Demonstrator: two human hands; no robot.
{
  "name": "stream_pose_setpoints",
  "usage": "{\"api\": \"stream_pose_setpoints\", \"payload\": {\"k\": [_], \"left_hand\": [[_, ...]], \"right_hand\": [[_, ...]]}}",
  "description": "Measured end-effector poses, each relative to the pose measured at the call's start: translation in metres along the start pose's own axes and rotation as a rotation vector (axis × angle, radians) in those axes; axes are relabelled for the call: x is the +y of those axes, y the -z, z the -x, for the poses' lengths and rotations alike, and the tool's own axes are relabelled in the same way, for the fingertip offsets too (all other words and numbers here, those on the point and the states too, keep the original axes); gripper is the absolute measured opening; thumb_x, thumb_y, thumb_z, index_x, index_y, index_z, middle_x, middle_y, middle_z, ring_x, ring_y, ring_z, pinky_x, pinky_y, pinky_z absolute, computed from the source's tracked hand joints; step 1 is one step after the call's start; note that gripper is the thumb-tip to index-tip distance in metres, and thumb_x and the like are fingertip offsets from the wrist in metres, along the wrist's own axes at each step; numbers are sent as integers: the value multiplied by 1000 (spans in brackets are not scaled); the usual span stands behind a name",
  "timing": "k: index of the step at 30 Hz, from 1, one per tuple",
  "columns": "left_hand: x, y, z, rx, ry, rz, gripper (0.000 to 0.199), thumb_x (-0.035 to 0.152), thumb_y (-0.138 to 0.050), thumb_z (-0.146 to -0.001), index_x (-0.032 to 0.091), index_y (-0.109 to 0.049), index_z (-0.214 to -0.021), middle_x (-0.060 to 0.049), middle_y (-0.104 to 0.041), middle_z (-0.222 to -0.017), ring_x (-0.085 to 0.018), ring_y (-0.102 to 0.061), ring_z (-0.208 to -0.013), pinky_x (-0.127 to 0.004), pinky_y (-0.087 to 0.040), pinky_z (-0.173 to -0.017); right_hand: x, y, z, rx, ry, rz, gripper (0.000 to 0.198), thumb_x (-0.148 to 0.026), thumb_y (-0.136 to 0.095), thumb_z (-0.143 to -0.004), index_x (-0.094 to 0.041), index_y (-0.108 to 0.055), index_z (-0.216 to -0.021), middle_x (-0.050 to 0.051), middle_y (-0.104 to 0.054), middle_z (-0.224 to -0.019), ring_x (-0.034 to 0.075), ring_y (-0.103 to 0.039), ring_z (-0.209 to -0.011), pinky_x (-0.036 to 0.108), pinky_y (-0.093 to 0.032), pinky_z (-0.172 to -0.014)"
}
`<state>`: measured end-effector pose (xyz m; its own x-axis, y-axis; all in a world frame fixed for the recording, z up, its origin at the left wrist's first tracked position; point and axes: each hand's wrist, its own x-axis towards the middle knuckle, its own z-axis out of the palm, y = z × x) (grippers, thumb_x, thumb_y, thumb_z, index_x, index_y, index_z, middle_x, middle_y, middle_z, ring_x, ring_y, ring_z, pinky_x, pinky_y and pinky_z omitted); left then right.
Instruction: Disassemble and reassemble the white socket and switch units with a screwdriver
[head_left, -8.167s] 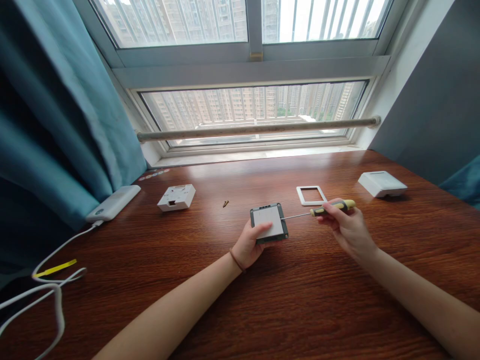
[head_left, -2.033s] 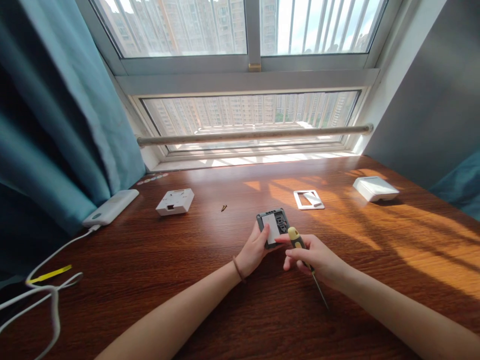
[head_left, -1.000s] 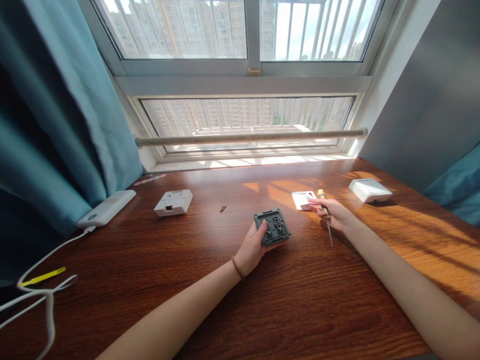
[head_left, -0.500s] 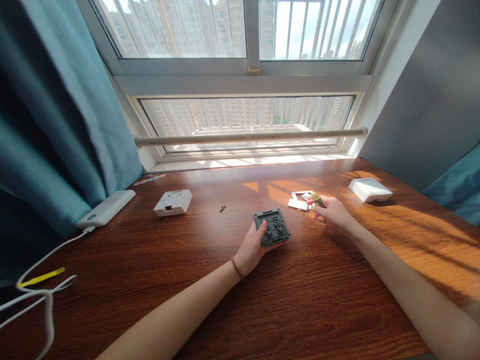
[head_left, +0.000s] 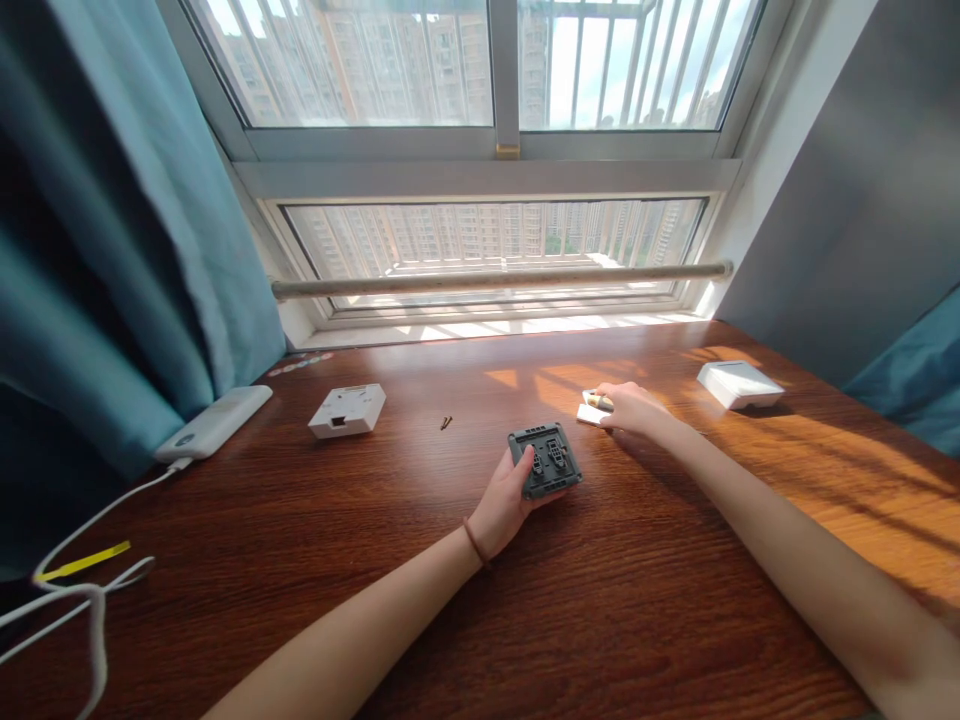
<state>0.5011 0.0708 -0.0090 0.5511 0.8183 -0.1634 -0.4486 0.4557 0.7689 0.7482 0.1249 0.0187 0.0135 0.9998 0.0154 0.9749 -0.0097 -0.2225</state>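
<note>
My left hand (head_left: 504,507) grips a dark grey square wall switch body (head_left: 550,463), with its thumb pressed on the face that carries two raised mechanisms. It is held tilted above the table. Farther right, my right hand (head_left: 634,409) is lowered over flat white switch cover pieces (head_left: 592,415) on the table and partly hides them. Its fingers are closed on a small screwdriver (head_left: 600,401); only the yellowish end of the handle shows, and the shaft is hidden. Two small screws (head_left: 446,423) lie left of the switch body.
A white square box (head_left: 347,411) sits at the left, and another white box (head_left: 740,384) at the right. A white power strip (head_left: 215,422) with its cable lies by the curtain (head_left: 150,200). A window bar (head_left: 502,280) crosses behind the wooden table (head_left: 420,580).
My right hand has turned over and moved slightly left, down onto the white cover pieces, with the screwdriver handle still in its fingers. My left hand and the switch body stay nearly still.
</note>
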Motion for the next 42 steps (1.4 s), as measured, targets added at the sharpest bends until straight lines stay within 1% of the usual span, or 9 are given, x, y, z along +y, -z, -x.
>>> {"api": "stream_pose_setpoints", "payload": {"k": [3, 6, 10, 20, 25, 29, 33, 38, 42], "left_hand": [[-1, 1, -1, -3, 5, -1, 38, 37, -53, -85, 19, -46, -117, -15, -58, -119, -27, -64, -94, -51, -47, -88], [-1, 2, -1, -7, 10, 3, 39, 37, -55, -84, 20, -46, -118, -14, -57, -120, -27, -63, -96, -50, -47, -87], [0, 2, -1, -8, 20, -4, 41, 38, -55, -84, 20, -45, -119, -14, -58, -119, -26, -64, -94, -50, -47, -87], [-1, 1, -1, -2, 4, -10, 38, 36, -53, -85, 20, -45, -119, -14, -58, -119, -26, -64, -94, -52, -46, -88], [-1, 1, 0, -3, -3, 22, 37, 34, -54, -85, 19, -46, -118, -13, -57, -121, -26, -62, -99, -52, -46, -89], [-1, 1, 0, 2, 1, 8, 37, 36, -53, -85, 20, -46, -118, -14, -57, -120, -26, -63, -96, -53, -45, -90], [-1, 1, 0, -2, -9, 26, 36, 34, -54, -85, 19, -48, -117, -14, -58, -118, -27, -63, -97, -54, -45, -89], [-1, 1, -1, 12, -12, 39, 34, 33, -55, -85, 19, -49, -115, -13, -59, -118, -26, -62, -99, -53, -47, -89], [-2, 1, -1, 14, -13, 31, 34, 33, -55, -85, 19, -48, -115, -12, -58, -118, -26, -62, -99, -51, -48, -89]], "right_hand": [[0, -3, 3, 27, -42, 18, 45, -36, -65, -64, -20, -60, -106, 8, -67, -91, 22, -58, -77, 24, -34, -57], [0, -4, 8, 21, -8, -1, 54, -46, -67, -62, -24, -59, -110, 6, -66, -98, 21, -59, -83, 24, -37, -63], [0, -7, 12, 23, 10, -17, 53, -40, -68, -62, -24, -58, -112, 5, -66, -103, 21, -58, -89, 23, -38, -69], [2, -18, 11, 104, -184, 45, 38, -44, -51, -77, -17, -60, -102, 11, -66, -90, 22, -59, -77, 27, -38, -59], [-5, -23, 16, 140, -176, 102, 36, -45, -47, -81, -16, -60, -98, 12, -62, -96, 24, -59, -85, 30, -39, -69], [-15, -29, 26, 168, -156, 138, 41, -49, -43, -83, -16, -57, -103, 13, -57, -106, 24, -59, -84, 32, -40, -71], [-19, -32, 31, 167, -146, 145, 35, -44, -47, -83, -16, -56, -102, 13, -54, -109, 24, -59, -85, 31, -41, -71], [-14, -33, 27, 194, -189, 88, 32, -39, -44, -86, -16, -54, -106, 15, -52, -111, 26, -58, -88, 35, -41, -73], [-10, -32, 25, 223, -231, -49, 29, -34, -52, -81, -16, -55, -104, 15, -52, -113, 28, -56, -93, 37, -39, -79]]}}
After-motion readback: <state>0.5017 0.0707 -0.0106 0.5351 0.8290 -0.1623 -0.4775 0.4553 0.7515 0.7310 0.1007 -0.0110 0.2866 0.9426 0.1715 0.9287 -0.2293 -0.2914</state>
